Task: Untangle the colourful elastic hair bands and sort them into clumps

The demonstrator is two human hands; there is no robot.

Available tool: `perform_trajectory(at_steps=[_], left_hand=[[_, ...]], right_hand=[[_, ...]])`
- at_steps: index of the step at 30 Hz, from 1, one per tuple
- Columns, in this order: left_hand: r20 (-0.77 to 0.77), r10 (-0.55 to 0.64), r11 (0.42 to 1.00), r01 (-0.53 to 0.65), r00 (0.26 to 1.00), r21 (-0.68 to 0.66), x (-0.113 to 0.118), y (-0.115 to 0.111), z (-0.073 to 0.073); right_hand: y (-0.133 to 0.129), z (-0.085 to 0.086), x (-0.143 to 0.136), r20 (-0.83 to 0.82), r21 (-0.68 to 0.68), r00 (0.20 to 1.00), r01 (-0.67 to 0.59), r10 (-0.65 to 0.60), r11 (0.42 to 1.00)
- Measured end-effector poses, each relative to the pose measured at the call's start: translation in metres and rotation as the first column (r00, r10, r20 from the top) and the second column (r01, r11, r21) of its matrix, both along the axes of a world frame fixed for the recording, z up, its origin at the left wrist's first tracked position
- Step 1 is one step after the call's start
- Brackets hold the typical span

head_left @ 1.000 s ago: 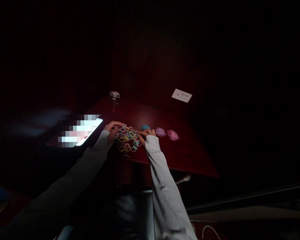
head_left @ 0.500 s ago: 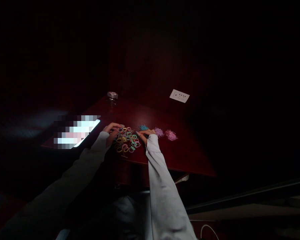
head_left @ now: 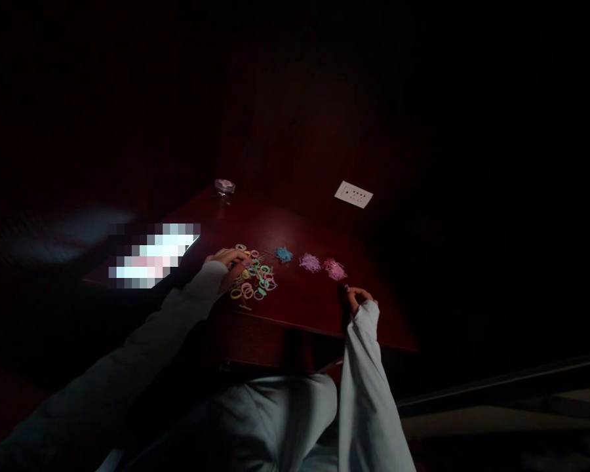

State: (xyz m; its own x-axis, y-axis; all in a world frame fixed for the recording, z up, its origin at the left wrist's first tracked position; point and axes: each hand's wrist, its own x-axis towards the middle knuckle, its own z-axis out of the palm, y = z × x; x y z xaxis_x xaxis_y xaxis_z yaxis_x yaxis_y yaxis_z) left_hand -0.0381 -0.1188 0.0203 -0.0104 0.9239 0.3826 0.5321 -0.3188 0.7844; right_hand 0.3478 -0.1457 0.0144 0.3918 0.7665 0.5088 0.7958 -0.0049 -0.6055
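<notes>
My left hand (head_left: 232, 260) rests at the left side of a pile of mixed coloured bands (head_left: 264, 283), its fingers bent over the rings; whether it grips one is hidden. My right hand (head_left: 358, 297) is near the table's right front part, thumb and fingertips pinched together on something too small and dark to make out. Three small heaps of thin bands lie in a row beyond it: blue (head_left: 283, 254), purple (head_left: 309, 263) and pink (head_left: 334, 269). The pink heap is nearest to my right hand.
A bright, blurred-out screen (head_left: 152, 259) lies at the left of the dark red table (head_left: 295, 311). At the back left stands a clear jar with a lid (head_left: 225, 188). A white socket plate (head_left: 353, 195) is on the wall behind.
My right hand has moved right, from the mixed pile to the spot in front of the pink heap. My left hand has shifted slightly right over the rings.
</notes>
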Motion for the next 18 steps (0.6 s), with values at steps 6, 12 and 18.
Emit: perform_trajectory(at_steps=[6, 12, 18], left_hand=[[0.259, -0.033, 0.998, 0.048, 0.965, -0.051, -0.008, 0.014, -0.005], [0.49, 0.035, 0.999, -0.023, 0.871, -0.031, -0.012, 0.013, 0.002], [0.446, 0.025, 0.996, 0.014, 0.895, -0.085, -0.011, 0.015, -0.002]], right_hand=[[-0.009, 0.008, -0.006, 0.084, -0.255, 0.995, -0.022, 0.045, 0.967], [-0.005, 0.007, -0.008, 0.126, -0.115, 0.991, -0.033, 0.048, 0.993], [-0.002, 0.006, -0.048, 0.092, -0.082, 0.978, -0.181, 0.188, 0.98]])
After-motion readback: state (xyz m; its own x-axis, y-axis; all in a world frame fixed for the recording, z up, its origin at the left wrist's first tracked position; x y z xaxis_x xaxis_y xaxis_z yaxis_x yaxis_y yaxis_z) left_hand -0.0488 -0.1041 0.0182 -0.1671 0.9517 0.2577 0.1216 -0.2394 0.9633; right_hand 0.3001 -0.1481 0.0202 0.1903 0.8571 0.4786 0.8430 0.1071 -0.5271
